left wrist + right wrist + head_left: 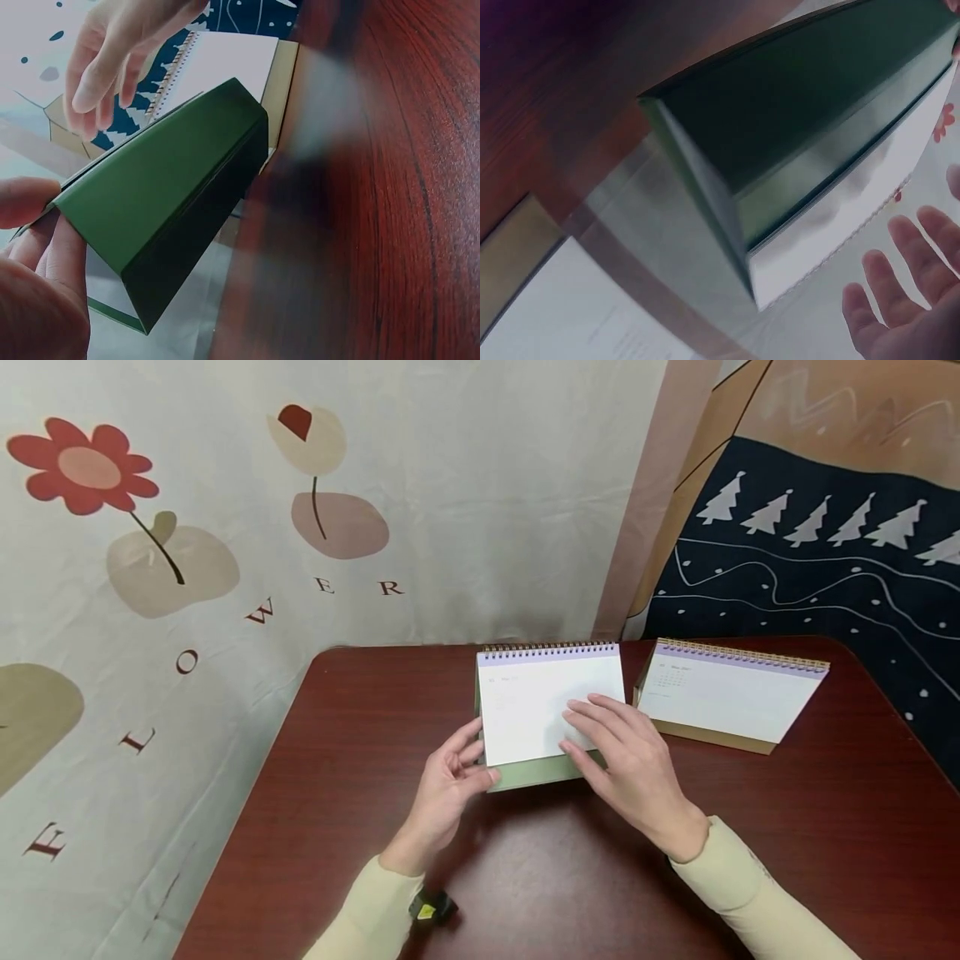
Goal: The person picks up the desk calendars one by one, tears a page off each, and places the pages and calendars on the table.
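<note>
A green-based desk calendar (528,714) with white pages and a spiral binding along its top is held tilted over the table. My left hand (442,785) grips its lower left corner, thumb on the front and fingers behind. The left wrist view shows the folded green base (161,180) from its open end. In front of the white page hovers my right hand (633,764), fingers extended and slightly spread. The right wrist view has those fingers (907,262) apart from the page, holding nothing.
A second desk calendar (735,702) with a tan base stands to the right on the dark red table (360,735). A small black object (433,907) with a yellow-green mark is beside my left sleeve. Printed curtains (487,510) hang behind the table's far edge.
</note>
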Tool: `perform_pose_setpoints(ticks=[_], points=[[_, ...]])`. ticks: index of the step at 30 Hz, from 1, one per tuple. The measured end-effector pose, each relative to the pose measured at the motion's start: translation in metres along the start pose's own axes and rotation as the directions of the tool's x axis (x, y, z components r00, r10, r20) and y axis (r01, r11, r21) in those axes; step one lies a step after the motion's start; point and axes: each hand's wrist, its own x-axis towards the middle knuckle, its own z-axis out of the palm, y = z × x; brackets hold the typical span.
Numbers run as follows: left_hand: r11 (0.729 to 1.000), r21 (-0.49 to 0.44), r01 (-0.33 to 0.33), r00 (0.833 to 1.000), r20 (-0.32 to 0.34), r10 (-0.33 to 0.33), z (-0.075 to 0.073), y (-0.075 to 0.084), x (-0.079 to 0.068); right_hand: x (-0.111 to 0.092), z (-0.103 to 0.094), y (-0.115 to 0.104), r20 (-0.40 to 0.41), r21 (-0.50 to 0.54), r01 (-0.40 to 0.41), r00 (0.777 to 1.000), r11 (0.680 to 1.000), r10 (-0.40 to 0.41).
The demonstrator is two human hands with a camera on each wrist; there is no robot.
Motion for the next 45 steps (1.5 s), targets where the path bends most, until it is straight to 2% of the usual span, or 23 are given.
perform_pose_setpoints(ticks=[8, 15, 22, 45], points=[[1.000, 0.008, 0.017, 1.000, 0.013, -0.017, 0.004, -0.001, 0.001, 0.002, 0.010, -0.005, 0.111, 0.026, 0.033, 0.993, 0.999, -0.035], [1.000, 0.013, 0.000, 0.999, 0.039, 0.000, 0.005, -0.002, 0.001, 0.002, 0.016, -0.005, 0.156, 0.006, 0.048, 0.987, 0.999, -0.049], [0.999, 0.033, -0.009, 0.999, 0.050, 0.007, 0.007, -0.002, 0.002, 0.005, 0.016, -0.004, 0.234, -0.019, 0.027, 0.972, 0.999, -0.022], [0.999, 0.050, -0.013, 0.998, 0.059, 0.010, 0.005, -0.006, 0.004, 0.006, 0.013, -0.002, 0.237, -0.031, 0.025, 0.971, 0.999, -0.017]])
